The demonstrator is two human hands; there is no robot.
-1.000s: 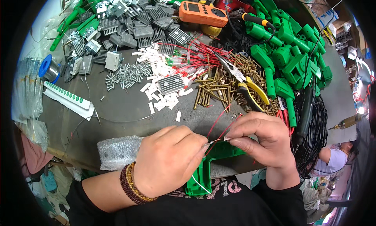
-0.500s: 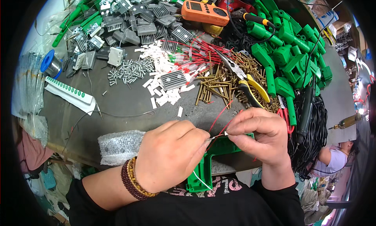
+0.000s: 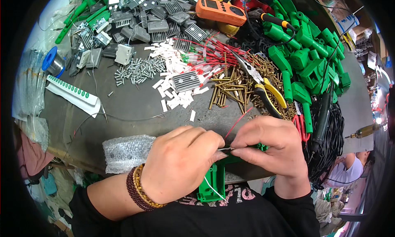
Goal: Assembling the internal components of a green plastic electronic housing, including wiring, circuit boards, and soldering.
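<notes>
Thin red wire (image 3: 238,122), the piece in hand, runs up and away from the pinch point, where both of my hands meet over the near edge of the workbench (image 3: 135,105). My left hand (image 3: 181,163) has its fingertips pressed together on a short pale wire end (image 3: 225,148); my right hand (image 3: 269,148) pinches the same spot from the other side, thumb and forefinger closed on it. Directly under the pinch, a green plastic housing (image 3: 214,181) sits partly hidden by both hands, a white wire (image 3: 212,187) crossing its face. To the left of my left hand lies a roll of bubble wrap (image 3: 125,152), just beside the wrist with its beaded bracelets (image 3: 138,189). Beyond the pinch, farther across the bench: scattered white sleeves (image 3: 175,91), a pile of brass pins (image 3: 230,87), and yellow-handled pliers (image 3: 265,89) lying on those pins. Farther left of these, a heap of small silver screws (image 3: 138,70) and grey finned heat sinks (image 3: 160,19). To the right of my right hand, red-handled cutters (image 3: 300,126) touch a coil of black cable (image 3: 329,134). At the far edge, an orange multimeter (image 3: 220,9) and a heap of green plastic handles (image 3: 306,52). I cannot tell whether the red wire and the pale end are one piece.
</notes>
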